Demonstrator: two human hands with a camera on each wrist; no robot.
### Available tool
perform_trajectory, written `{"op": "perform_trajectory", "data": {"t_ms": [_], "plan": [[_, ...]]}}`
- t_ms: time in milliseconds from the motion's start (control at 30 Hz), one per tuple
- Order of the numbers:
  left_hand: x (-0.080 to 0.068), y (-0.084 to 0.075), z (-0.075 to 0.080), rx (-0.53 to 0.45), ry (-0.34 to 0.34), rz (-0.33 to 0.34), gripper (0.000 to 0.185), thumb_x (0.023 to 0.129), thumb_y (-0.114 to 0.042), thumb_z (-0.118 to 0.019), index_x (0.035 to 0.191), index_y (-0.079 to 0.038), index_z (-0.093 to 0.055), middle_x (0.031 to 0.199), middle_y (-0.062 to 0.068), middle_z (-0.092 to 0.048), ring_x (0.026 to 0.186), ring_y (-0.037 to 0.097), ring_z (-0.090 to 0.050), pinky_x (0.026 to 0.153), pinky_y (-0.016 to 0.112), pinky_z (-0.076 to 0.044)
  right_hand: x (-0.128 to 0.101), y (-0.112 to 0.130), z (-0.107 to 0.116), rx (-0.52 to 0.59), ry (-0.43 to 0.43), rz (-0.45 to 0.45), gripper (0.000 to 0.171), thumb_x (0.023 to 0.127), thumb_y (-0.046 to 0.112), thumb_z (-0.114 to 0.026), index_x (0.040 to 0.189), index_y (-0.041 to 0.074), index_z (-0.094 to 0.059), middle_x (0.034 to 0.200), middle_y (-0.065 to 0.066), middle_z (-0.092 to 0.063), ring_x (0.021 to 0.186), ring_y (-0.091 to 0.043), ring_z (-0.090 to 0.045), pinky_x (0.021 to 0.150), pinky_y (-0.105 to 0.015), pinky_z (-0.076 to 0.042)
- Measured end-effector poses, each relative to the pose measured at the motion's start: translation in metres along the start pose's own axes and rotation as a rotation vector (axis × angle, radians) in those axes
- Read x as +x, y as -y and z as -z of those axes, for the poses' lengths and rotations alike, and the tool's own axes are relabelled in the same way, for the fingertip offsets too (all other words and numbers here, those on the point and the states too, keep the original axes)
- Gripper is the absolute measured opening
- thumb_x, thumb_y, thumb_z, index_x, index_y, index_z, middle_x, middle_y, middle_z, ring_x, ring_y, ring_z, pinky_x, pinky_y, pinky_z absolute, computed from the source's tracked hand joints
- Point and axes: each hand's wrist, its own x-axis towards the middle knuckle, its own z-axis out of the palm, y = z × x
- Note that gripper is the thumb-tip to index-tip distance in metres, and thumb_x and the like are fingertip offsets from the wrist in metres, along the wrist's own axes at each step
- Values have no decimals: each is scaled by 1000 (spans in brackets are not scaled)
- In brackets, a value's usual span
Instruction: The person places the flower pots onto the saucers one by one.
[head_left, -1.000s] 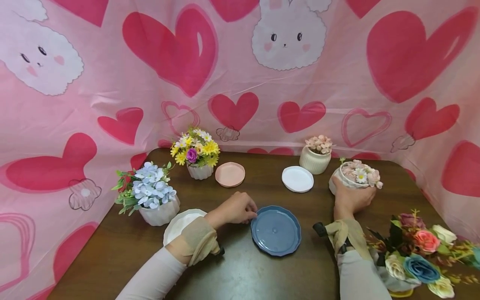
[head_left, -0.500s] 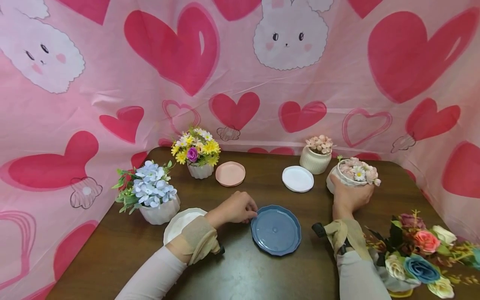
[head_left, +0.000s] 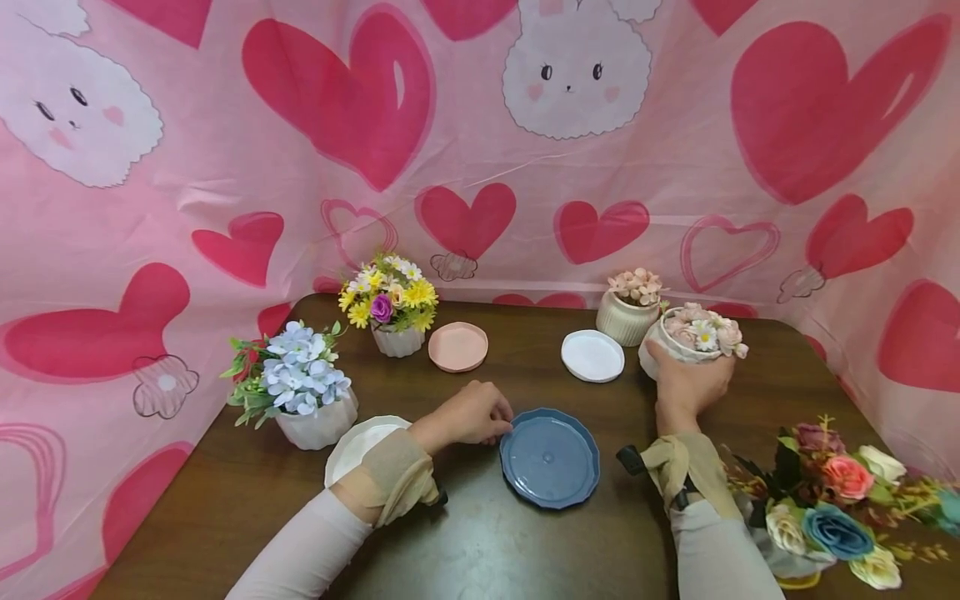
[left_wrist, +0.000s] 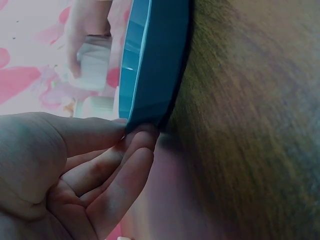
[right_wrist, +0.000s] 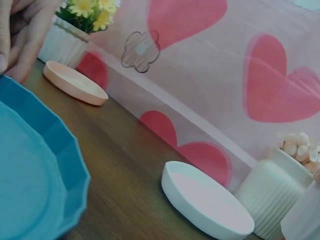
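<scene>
My left hand (head_left: 474, 413) pinches the left rim of a round blue plant saucer (head_left: 550, 458) between thumb and fingertips. The left wrist view shows those fingertips right at the side wall of the saucer. At the right, my right hand (head_left: 693, 382) grips a white flower pot (head_left: 649, 357) holding pale pink flowers and a white daisy. That pot overlaps the ribbed cream pot (head_left: 628, 321) behind it in the head view. In the right wrist view only an edge of the gripped pot (right_wrist: 304, 216) shows, and my right hand is out of sight.
A small white saucer (head_left: 592, 356) and a pink saucer (head_left: 458, 347) lie farther back. Pots of yellow flowers (head_left: 397, 339) and blue hydrangeas (head_left: 318, 425) stand left, a white saucer (head_left: 352, 450) partly under my left forearm. Mixed roses (head_left: 836, 531) stand beside my right forearm.
My right hand has moved the white flower pot leftward and slightly back, closer to the ribbed cream pot. The left hand and the blue saucer have stayed in place.
</scene>
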Motion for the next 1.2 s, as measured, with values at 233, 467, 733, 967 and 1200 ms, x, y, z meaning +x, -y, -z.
{"op": "perform_trajectory", "data": {"t_ms": [233,467,733,967,1200], "plan": [[-1,-1,1,-3,0,-7,8,90,-13,-72,94,-7,-76,66,0,-70,51,6,-60,51,20,-52,-8,-1,-3,-37,30,29,115,59,30,-94,153,16,-29,156,-3,-39,146,-17,-34,123,-25,-21],[0,1,1,-5,1,-15,8,89,-13,-72,94,-7,-77,65,0,-70,51,5,-61,51,20,-52,-16,-4,-2,-57,67,23,115,60,32,-94,153,15,-28,155,-5,-40,145,-19,-35,124,-29,-22],[1,3,0,-8,-3,-13,8,90,-13,-72,94,-7,-76,65,-1,-70,51,6,-61,50,21,-51,-23,-3,-3,-69,92,37,113,59,28,-94,152,17,-31,154,-4,-42,144,-20,-37,123,-29,-24],[1,2,0,-11,-2,-16,8,90,-13,-72,94,-7,-76,65,0,-70,50,6,-60,50,21,-51,-30,-2,-2,-46,109,72,111,59,24,-95,151,21,-33,153,-1,-45,142,-16,-40,121,-27,-26],[0,2,1,-7,-3,-22,7,90,-12,-72,92,-7,-76,63,0,-69,50,6,-60,50,21,-51,-34,-1,0,-36,126,84,109,60,22,-95,150,20,-34,152,-2,-45,141,-17,-41,121,-28,-28]]}}
